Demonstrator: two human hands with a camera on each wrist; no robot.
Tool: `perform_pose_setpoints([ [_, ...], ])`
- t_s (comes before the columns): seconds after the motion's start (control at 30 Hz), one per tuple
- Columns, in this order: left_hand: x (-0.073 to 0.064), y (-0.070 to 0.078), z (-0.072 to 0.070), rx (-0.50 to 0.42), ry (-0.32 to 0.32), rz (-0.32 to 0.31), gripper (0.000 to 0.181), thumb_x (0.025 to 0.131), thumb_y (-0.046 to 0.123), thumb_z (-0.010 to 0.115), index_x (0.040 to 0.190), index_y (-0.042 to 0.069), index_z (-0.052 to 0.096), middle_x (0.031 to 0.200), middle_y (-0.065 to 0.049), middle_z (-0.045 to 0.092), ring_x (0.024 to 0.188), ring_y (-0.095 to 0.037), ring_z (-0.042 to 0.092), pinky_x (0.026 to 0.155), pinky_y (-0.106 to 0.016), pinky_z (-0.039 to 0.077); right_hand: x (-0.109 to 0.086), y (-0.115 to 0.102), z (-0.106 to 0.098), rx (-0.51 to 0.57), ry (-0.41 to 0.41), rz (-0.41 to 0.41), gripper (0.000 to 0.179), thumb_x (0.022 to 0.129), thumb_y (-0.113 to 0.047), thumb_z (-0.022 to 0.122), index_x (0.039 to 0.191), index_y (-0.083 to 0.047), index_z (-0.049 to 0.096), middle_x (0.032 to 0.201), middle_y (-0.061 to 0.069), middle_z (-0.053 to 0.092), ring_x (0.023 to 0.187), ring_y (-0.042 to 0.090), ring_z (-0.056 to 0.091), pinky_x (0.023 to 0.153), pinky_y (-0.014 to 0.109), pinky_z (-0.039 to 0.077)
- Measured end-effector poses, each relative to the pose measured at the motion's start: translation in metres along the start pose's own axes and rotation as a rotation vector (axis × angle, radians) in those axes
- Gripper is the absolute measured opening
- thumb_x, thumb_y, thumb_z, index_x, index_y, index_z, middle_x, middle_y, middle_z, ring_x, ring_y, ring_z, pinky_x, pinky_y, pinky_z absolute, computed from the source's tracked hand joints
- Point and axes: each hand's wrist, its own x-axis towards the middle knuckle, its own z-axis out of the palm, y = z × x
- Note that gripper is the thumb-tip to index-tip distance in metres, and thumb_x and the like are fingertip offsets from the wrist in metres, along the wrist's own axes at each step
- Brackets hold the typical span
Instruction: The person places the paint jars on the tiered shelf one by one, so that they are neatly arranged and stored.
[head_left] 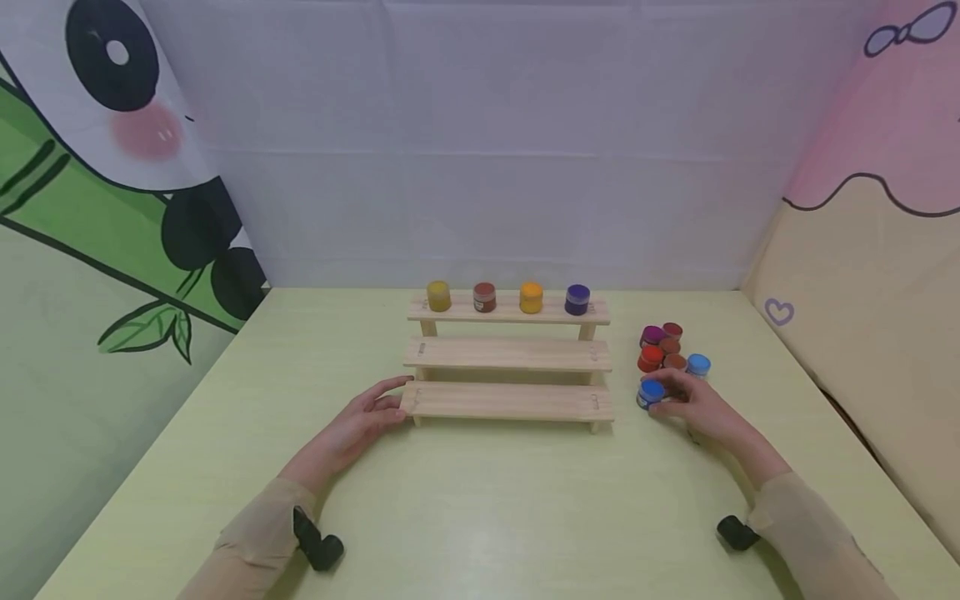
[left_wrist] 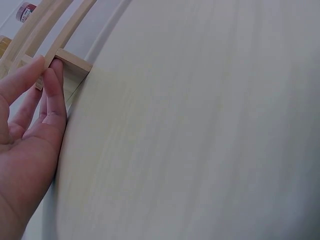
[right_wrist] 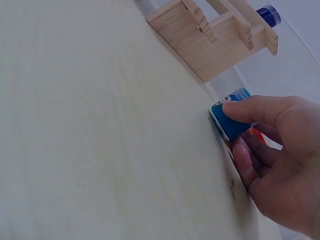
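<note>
A three-step wooden rack (head_left: pixel 510 402) stands in the middle of the table. Its top step carries a row of paint jars: olive-yellow (head_left: pixel 438 297), brown (head_left: pixel 484 297), orange (head_left: pixel 531 298) and dark blue (head_left: pixel 577 300). At the lowest step's left end, my left hand (head_left: pixel 367 421) pinches the wood between thumb and fingers (left_wrist: pixel 54 95). My right hand (head_left: pixel 701 406) holds a blue paint jar (head_left: pixel 650 394) to the right of the rack, thumb on its near side. In the right wrist view this jar (right_wrist: pixel 235 117) is upright, its base close to the tabletop.
Behind the right hand several more jars cluster on the table, among them a red jar (head_left: pixel 651 358), a purple jar (head_left: pixel 652 336) and a light blue jar (head_left: pixel 698 365). A pale cloth backdrop (head_left: pixel 495 167) rises behind the table (head_left: pixel 480 508), with printed panels at both sides.
</note>
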Motion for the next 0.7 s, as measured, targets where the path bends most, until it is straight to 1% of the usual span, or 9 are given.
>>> perform_pose_setpoints([
  [0.17,0.001,0.0,0.001,-0.004,0.006,-0.006,0.067,0.097,0.017,0.062,0.155,0.017,0.029,0.135,-0.005,0.056,0.116,-0.009,0.057,0.098,-0.021,0.044,0.004,-0.008,-0.003,-0.051,0.012,0.005,0.043,0.095,-0.02,0.067,0.133,-0.005,0.055,0.123,0.017,0.059,0.106,0.02,0.058,0.086,0.021,0.048],
  [0.3,0.002,0.0,0.0,0.003,0.003,-0.012,0.067,0.097,0.019,0.062,0.155,0.019,0.028,0.138,-0.006,0.055,0.118,-0.01,0.057,0.098,-0.021,0.043,0.006,-0.019,-0.006,-0.053,0.01,0.013,0.044,0.095,-0.021,0.066,0.134,-0.005,0.052,0.124,0.018,0.059,0.11,0.027,0.057,0.085,0.022,0.051],
  [0.4,0.002,-0.001,0.0,0.01,0.001,-0.012,0.067,0.097,0.02,0.062,0.155,0.019,0.028,0.137,-0.006,0.055,0.118,-0.01,0.057,0.098,-0.02,0.043,0.008,-0.028,-0.008,-0.058,0.016,0.006,0.045,0.095,-0.022,0.066,0.134,-0.005,0.051,0.125,0.018,0.059,0.112,0.027,0.057,0.084,0.02,0.051],
  [0.5,0.002,-0.001,0.0,0.011,0.005,-0.009,0.067,0.097,0.019,0.061,0.155,0.018,0.028,0.135,-0.005,0.057,0.117,-0.01,0.057,0.098,-0.02,0.043,0.01,-0.037,-0.01,-0.089,0.041,-0.039,0.044,0.095,-0.02,0.066,0.134,-0.004,0.053,0.125,0.018,0.06,0.112,0.025,0.059,0.086,0.016,0.048],
  [0.57,0.002,-0.001,0.0,0.013,0.005,-0.007,0.066,0.097,0.018,0.061,0.155,0.018,0.028,0.134,-0.004,0.057,0.117,-0.01,0.057,0.098,-0.019,0.043,0.013,-0.041,-0.011,-0.111,0.06,-0.071,0.043,0.094,-0.017,0.067,0.133,-0.003,0.054,0.123,0.018,0.062,0.108,0.023,0.06,0.086,0.015,0.047],
  [0.7,0.002,-0.001,-0.001,0.014,0.002,-0.003,0.066,0.097,0.018,0.061,0.155,0.018,0.028,0.136,-0.005,0.057,0.118,-0.011,0.057,0.098,-0.019,0.043,0.016,-0.049,-0.011,-0.143,0.09,-0.092,0.04,0.094,-0.016,0.068,0.13,-0.004,0.056,0.117,0.017,0.064,0.099,0.019,0.06,0.083,0.015,0.049],
])
